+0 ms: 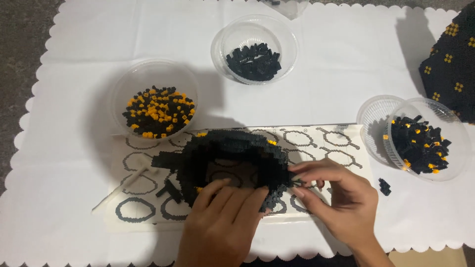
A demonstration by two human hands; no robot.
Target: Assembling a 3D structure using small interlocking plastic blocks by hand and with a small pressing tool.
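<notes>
A hollow ring-shaped build of tiny black bricks with a few orange ones (232,153) rests on a printed instruction sheet (331,143). My left hand (222,222) grips its near wall, fingers curled over the rim. My right hand (336,195) pinches the right edge of the ring between thumb and fingertips; whether a small brick is between them is too small to tell.
Three clear plastic bowls hold small bricks: black and orange at left (156,111), black at top (254,62), mostly black at right (423,143). A finished black block with orange marks (450,64) stands far right. A thin white stick (118,190) and a loose black brick (384,186) lie on the white cloth.
</notes>
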